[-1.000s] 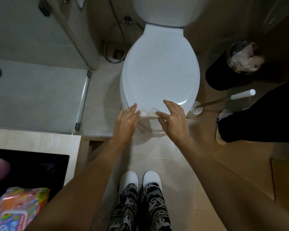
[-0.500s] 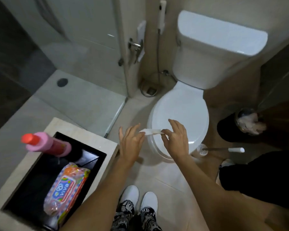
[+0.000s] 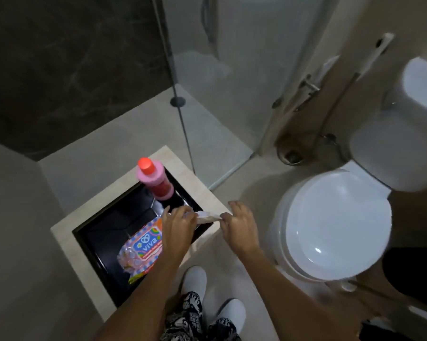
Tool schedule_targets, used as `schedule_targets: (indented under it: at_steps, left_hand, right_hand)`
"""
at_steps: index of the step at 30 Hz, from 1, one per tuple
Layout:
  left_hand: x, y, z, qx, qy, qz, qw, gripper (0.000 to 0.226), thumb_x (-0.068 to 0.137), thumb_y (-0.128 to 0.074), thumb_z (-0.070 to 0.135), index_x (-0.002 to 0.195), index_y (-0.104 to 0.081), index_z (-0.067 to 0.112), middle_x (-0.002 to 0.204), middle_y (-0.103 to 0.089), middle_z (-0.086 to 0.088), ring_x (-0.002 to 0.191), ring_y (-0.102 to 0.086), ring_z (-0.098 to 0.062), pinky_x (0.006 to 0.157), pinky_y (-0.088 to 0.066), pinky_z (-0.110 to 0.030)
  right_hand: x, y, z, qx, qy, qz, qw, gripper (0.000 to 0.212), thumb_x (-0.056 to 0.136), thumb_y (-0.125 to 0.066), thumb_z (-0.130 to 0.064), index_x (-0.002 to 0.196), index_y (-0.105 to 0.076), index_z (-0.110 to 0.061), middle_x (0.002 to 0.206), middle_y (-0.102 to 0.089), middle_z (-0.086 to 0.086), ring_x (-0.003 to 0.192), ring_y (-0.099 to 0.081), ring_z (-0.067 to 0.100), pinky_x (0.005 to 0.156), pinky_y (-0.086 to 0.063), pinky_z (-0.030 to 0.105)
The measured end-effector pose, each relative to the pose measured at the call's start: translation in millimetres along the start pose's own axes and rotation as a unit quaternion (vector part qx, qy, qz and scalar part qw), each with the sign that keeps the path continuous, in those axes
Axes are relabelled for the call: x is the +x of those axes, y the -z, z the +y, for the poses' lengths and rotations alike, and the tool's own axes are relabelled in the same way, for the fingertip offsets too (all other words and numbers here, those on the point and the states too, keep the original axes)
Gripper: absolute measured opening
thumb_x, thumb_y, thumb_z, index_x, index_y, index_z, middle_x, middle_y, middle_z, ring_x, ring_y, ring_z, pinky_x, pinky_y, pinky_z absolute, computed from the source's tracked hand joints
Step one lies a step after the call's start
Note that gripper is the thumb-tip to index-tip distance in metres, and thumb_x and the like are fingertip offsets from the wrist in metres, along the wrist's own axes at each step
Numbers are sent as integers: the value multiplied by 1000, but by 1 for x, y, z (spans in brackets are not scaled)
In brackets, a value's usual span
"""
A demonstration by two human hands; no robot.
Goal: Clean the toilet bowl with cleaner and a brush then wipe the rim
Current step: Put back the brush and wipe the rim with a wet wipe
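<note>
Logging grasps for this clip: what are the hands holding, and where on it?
A crumpled white wipe, stretched between both hands: left hand pinches its left end, right hand its right end.

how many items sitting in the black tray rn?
2: a pink bottle with a red cap upright at the far corner of the black tray, and a wet-wipes pack lying near the left hand. The arm may hide more.
</note>
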State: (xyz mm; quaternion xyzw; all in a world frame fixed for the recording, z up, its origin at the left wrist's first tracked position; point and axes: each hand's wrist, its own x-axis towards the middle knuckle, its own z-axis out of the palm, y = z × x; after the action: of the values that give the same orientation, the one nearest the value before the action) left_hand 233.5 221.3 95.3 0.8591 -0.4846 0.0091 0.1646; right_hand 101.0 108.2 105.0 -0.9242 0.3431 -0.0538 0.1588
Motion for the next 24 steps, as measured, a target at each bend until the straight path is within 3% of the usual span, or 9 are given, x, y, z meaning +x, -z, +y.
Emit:
schedule_targets:
  at_steps: [11,15,19,22,24]
  left_hand:
    - [22,-31,-76,-30,69,-25,997,10,73,-67,10,78,-75,13,91,-68,-5,85,-64,-26,94,-39,-44]
    - [38,-47,-85,-39,66,-34,996,14,73,-64,11,81,-76,14,90,-67,-4,83,-62,-26,88,-33,-37]
    - [31,-56,-98,-26,68,-65,995,18,73,-68,9,88,-76,17,92,-68,-5,88,-63,-28,94,-36,-43]
    - [20,-58,-107,10,71,-122,990,25,69,-80,7,92,-75,15,96,-69,-9,90,-65,-30,97,-38,-52]
    - [16,-57,-108,27,79,-143,986,26,67,-82,7,91,-75,12,96,-69,-10,88,-66,-31,95,-41,-55]
  right_hand:
    - [42,-69,-43,11,10,-26,1000,15,54,-84,-9,62,-72,-12,102,-68,16,99,-65,34,82,-54,35]
    - [57,-93,-39,5,4,-25,1000,13,55,-83,-8,64,-74,-11,105,-68,18,100,-64,35,84,-53,36]
    - [62,-111,-41,7,3,-54,999,15,55,-84,-11,68,-77,-15,107,-67,20,101,-64,37,83,-54,39]
    - [58,-115,-46,-35,5,-131,991,22,79,-71,-24,99,-76,-17,132,-53,20,126,-46,36,102,-38,43]
    - [53,-115,-46,-70,2,-182,981,38,90,-56,-27,125,-60,-16,149,-32,18,140,-23,32,114,-20,43]
